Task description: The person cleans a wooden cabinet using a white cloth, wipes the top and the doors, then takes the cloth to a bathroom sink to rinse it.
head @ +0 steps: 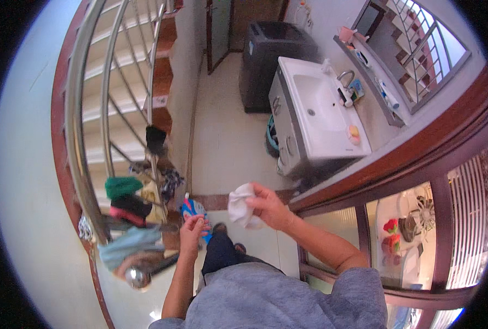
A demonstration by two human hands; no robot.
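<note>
A crumpled white cloth (240, 205) hangs from my right hand (270, 207), pinched between thumb and fingers in front of my body. My left hand (192, 232) is raised to the left of it, fingers loosely bent and nothing visible in them. Below and beyond that hand, a blue, white and red plastic package (191, 207) is partly hidden by it. Left of my left hand, a light blue cloth (131, 244) drapes over the end of the stair railing. A green cloth (123, 187) and a black and pink cloth (131, 209) hang just above it.
A metal stair railing (75, 103) with a round knob (138, 277) runs along the left. Ahead stand a white washbasin (322, 119) on a cabinet, a dark washing machine (276, 53) and a bin (272, 137). A framed glass partition (361, 234) borders my right side.
</note>
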